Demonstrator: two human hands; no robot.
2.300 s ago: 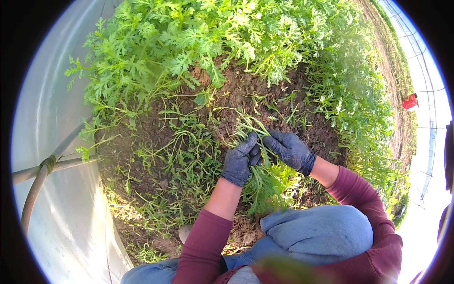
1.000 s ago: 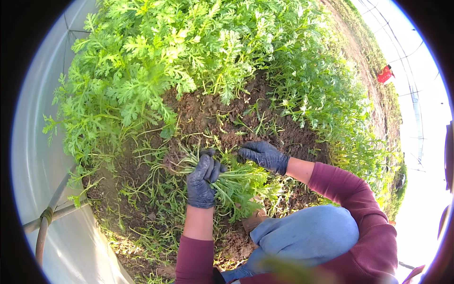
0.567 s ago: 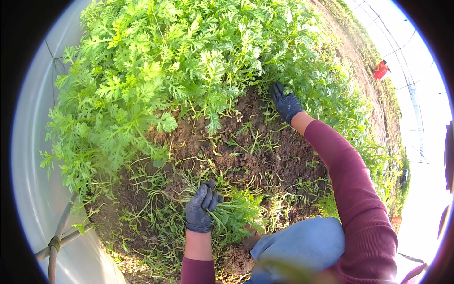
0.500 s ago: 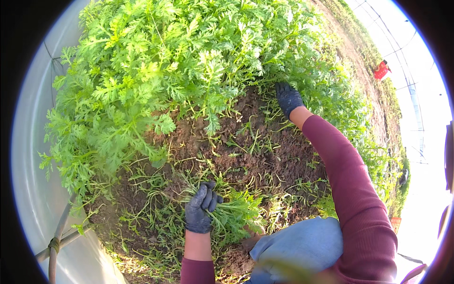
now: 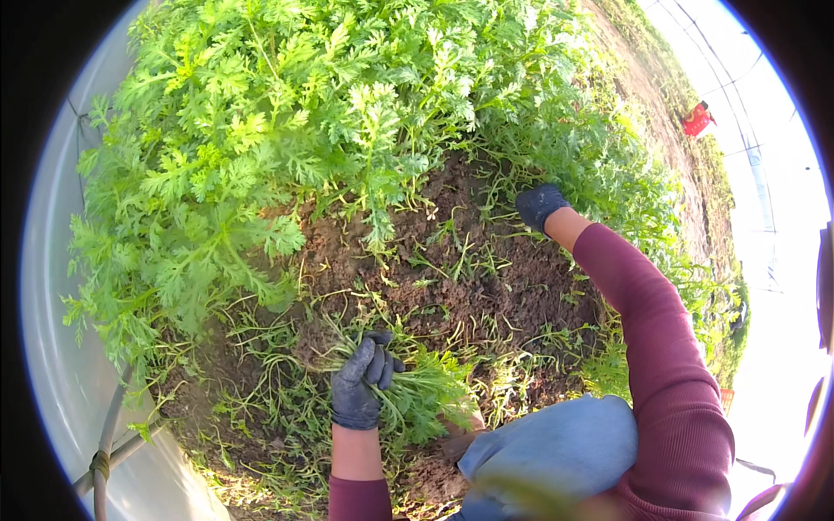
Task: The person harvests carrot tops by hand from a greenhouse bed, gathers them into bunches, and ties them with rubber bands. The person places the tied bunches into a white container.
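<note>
My left hand (image 5: 360, 384), in a dark glove, is closed around a bunch of cut green stems (image 5: 421, 401) held low over bare soil (image 5: 486, 286). My right hand (image 5: 539, 204), also gloved, reaches out to the far right edge of the soil patch, down among the stems at the base of the leafy green plants (image 5: 304, 113). Whether its fingers grip a stem is hidden by the leaves. My knee in blue trousers (image 5: 556, 451) is at the bottom.
Dense feathery greens fill the upper half. White plastic sheeting (image 5: 61, 382) and a metal pole (image 5: 113, 451) run along the left. A red object (image 5: 698, 119) lies far off at the upper right. Loose cut stems litter the soil.
My right hand left the bunch and stretched out to the plants at the right. My left hand stayed low, still holding the bunch.
</note>
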